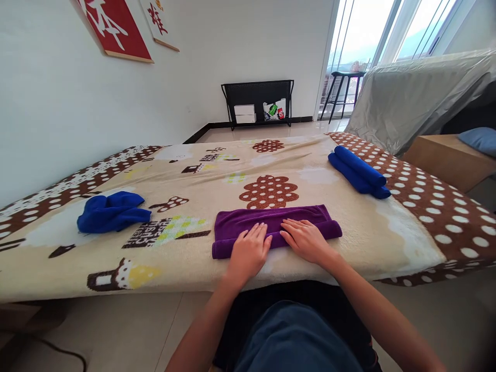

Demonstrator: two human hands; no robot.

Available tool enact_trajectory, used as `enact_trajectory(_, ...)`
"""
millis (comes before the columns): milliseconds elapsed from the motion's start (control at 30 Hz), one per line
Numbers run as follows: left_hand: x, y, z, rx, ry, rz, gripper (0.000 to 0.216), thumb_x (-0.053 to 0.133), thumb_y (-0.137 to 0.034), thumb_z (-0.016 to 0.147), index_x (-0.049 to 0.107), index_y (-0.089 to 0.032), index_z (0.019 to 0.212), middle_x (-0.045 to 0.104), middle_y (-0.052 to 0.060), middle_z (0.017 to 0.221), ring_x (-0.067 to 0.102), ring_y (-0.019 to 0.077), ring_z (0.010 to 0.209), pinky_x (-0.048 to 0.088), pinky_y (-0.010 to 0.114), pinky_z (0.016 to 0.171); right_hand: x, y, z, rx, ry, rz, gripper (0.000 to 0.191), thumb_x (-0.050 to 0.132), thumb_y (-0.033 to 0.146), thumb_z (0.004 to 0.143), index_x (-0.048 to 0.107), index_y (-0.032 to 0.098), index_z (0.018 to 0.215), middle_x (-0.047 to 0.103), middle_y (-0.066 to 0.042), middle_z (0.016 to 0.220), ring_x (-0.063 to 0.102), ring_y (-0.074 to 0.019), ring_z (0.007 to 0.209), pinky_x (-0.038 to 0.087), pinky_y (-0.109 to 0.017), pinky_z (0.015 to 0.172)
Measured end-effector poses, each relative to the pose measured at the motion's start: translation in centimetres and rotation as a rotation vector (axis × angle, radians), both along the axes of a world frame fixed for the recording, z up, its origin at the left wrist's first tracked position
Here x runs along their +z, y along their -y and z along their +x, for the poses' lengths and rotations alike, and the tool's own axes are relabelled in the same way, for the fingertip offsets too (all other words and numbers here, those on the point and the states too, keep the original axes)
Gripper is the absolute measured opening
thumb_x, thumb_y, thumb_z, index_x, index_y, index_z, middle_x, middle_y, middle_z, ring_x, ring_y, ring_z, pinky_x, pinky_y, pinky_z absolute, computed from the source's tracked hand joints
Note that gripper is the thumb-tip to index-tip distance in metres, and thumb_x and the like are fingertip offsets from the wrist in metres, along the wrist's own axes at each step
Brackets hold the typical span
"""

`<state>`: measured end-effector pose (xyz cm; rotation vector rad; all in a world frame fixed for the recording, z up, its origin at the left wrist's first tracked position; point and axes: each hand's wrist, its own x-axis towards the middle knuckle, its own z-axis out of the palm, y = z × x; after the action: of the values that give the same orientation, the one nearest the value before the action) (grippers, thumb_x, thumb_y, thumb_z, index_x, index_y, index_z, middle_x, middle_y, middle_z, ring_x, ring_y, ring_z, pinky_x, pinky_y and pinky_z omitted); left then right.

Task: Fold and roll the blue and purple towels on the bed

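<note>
A purple towel point(248, 219) lies in front of me, its near edge rolled into a thick tube and its far part flat. My left hand point(251, 248) rests with outstretched fingers on the left half of the roll. On the right half lies my right hand point(304, 238), palm down, fingers extended toward the flat part. Both palms press on the towel without grasping it. To the right sits a blue towel point(358, 173), rolled up. Off to the left is a crumpled blue cloth point(112, 212).
A cream patterned blanket point(201, 191) with brown dotted borders covers the surface. Beyond it, a black rack point(258, 95) holds white boxes. At the right stand a cardboard box point(445, 157) and furniture under a plastic sheet point(411, 93). A black stool point(344, 77) is by the window.
</note>
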<state>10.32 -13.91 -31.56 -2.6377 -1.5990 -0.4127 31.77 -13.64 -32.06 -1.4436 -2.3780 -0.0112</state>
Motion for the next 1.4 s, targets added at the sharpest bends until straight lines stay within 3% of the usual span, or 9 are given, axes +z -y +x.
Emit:
enact_trajectory(167, 0.3, -3.0, 1.7, 0.009, -0.034, -0.123, 0.05, 0.028, -0.043, 0.103, 0.052, -0.021, 0.142, 0.045, 0.007, 0.152, 0.039, 0.0217, 0.144, 0.034, 0.043, 0.116, 0.2, -2.7, -1.1, -0.042, 0.013, -0.15, 0.049, 0.028, 0.043, 0.104, 0.058, 0.02, 0.136, 0.052, -0.007, 0.145, 0.045, -0.0199, 0.139, 0.034, -0.042, 0.115)
enact_trajectory(433, 0.2, -5.1, -2.7, 0.224, -0.055, -0.229, 0.06, 0.025, -0.055, 0.1, 0.04, -0.024, 0.15, 0.033, 0.005, 0.159, 0.027, 0.0232, 0.149, 0.023, 0.05, 0.121, -0.2, -4.6, 3.3, -0.15, 0.003, -0.196, 0.056, 0.026, 0.049, 0.103, 0.054, 0.019, 0.141, 0.046, -0.007, 0.15, 0.041, -0.0219, 0.142, 0.033, -0.042, 0.117)
enact_trajectory(800, -1.2, -6.2, -5.7, 0.444, 0.02, -0.183, 0.07, 0.03, -0.059, 0.097, 0.041, -0.014, 0.149, 0.031, 0.017, 0.159, 0.025, 0.0348, 0.149, 0.024, 0.061, 0.116, -2.2, -4.5, 8.5, -0.261, -0.064, -0.151, 0.055, 0.028, 0.051, 0.103, 0.054, 0.021, 0.141, 0.05, -0.008, 0.147, 0.042, -0.0231, 0.141, 0.033, -0.048, 0.118)
enact_trajectory(1133, -1.4, -7.8, -6.5, 0.498, 0.027, -0.195, 0.07, 0.034, -0.058, 0.096, 0.04, -0.012, 0.149, 0.032, 0.02, 0.158, 0.028, 0.0341, 0.148, 0.025, 0.06, 0.116, -3.5, -4.5, 8.9, -0.29, -0.141, -0.034, 0.051, 0.032, 0.05, 0.102, 0.061, 0.022, 0.132, 0.057, -0.008, 0.141, 0.049, -0.0247, 0.136, 0.039, -0.047, 0.113)
enact_trajectory(1233, -1.2, -7.3, -6.3, 0.458, 0.056, -0.077, 0.063, 0.038, -0.051, 0.097, 0.048, -0.009, 0.142, 0.041, 0.022, 0.153, 0.036, 0.0348, 0.144, 0.028, 0.058, 0.115, -3.5, -4.0, 8.7, -0.33, -0.175, 0.022, 0.048, 0.032, 0.046, 0.102, 0.064, 0.02, 0.127, 0.06, -0.01, 0.137, 0.053, -0.0242, 0.132, 0.04, -0.045, 0.111)
enact_trajectory(1333, -1.3, -5.4, -6.3, 0.32, 0.155, 0.223, 0.046, 0.039, -0.038, 0.099, 0.057, -0.013, 0.134, 0.053, 0.02, 0.143, 0.046, 0.0322, 0.135, 0.032, 0.052, 0.113, -3.5, -2.6, 8.6, -0.374, -0.208, 0.136, 0.047, 0.032, 0.04, 0.103, 0.061, 0.018, 0.131, 0.061, -0.011, 0.136, 0.053, -0.0264, 0.13, 0.04, -0.047, 0.109)
enact_trajectory(1400, -1.8, -3.6, -6.8, 0.206, 0.18, 0.379, 0.038, 0.041, -0.031, 0.099, 0.061, -0.017, 0.128, 0.062, 0.017, 0.128, 0.054, 0.0304, 0.124, 0.037, 0.049, 0.108, -3.6, -1.3, 9.0, -0.327, -0.216, 0.23, 0.045, 0.035, 0.037, 0.102, 0.057, 0.019, 0.136, 0.059, -0.009, 0.139, 0.053, -0.0263, 0.129, 0.039, -0.046, 0.108)
